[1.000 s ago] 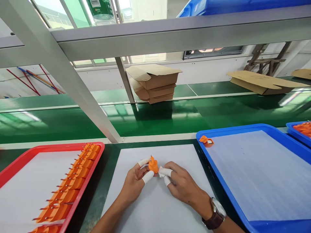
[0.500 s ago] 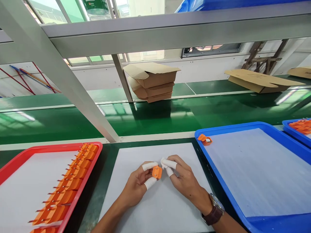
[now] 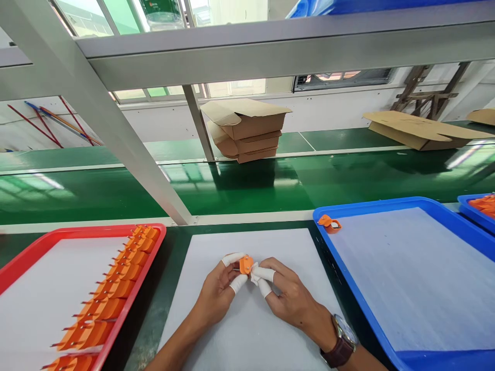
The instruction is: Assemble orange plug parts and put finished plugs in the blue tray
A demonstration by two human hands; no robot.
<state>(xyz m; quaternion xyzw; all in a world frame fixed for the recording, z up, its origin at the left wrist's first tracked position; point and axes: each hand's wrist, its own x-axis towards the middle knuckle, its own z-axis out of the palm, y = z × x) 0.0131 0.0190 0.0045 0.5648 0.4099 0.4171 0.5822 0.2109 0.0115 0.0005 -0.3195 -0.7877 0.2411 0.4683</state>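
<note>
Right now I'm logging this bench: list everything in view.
Held part: one, orange, left hand
Wad: one, white, right hand
Tray parts: many, orange, all trays
Red tray: one, red, left
Blue trays: two, blue, right
Mat: one, white, centre
Worktops: several, green, crosswise
Boxes: several, brown, behind
Frame: one, grey, across top
Plastic item: one, blue, top right
Windows: several, pale, back
Rods: several, mixed, left
Watch: one, brown, right wrist
Hands: two, white-tipped, centre
</note>
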